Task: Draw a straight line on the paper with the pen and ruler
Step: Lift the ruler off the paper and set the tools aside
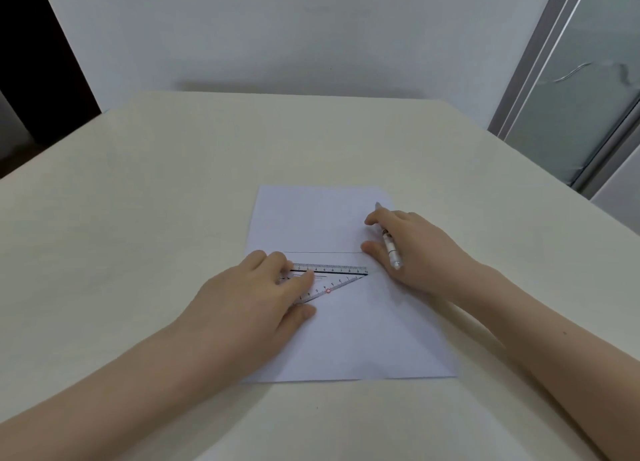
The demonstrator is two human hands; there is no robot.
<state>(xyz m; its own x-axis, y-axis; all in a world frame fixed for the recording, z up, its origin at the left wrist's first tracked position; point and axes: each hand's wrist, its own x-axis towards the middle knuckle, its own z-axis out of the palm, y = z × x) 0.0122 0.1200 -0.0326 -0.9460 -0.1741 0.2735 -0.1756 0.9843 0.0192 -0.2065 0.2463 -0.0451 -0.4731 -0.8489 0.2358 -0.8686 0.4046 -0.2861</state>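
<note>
A white sheet of paper (346, 336) lies on the cream table. A thin straight pen line (322, 252) runs across its middle. Just below the line lies a clear triangular ruler (337, 276) with a black stripe along its top edge. My left hand (249, 304) lies on the ruler's left part, fingers pressing it and thumb at its lower edge. My right hand (412, 249) rests on the paper's right side, to the right of the line's end, and holds a white pen (391, 249) that lies across its fingers with the tip hidden.
The cream table (138, 218) reaches to a white wall at the back. A frosted glass door with a metal frame (571, 96) stands at the right. A dark opening (31, 62) is at the far left.
</note>
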